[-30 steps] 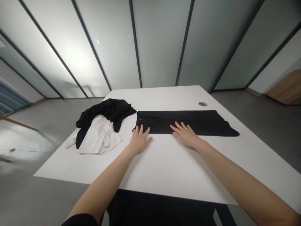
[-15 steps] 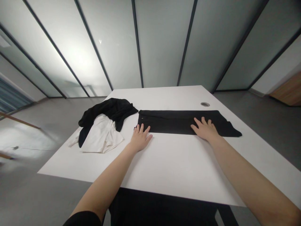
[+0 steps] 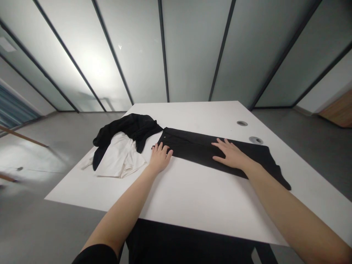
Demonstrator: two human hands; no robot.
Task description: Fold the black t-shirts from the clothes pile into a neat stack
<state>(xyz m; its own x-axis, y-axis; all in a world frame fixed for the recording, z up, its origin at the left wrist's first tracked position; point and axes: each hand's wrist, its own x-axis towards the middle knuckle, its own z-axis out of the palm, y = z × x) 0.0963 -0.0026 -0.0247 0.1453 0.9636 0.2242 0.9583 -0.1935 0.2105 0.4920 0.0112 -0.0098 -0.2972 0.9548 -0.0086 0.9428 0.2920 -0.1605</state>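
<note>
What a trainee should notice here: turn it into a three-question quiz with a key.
1. True or false: the right grip, at the long black garment, is clenched in a fist.
2. Multiple choice: the white garment lies A) on the floor, B) against the crumpled black garment, C) under the right grip.
3. Fill in: the table top shows ___ round fittings.

Key: 1 False, it is spread open; 2 B; 3 two.
</note>
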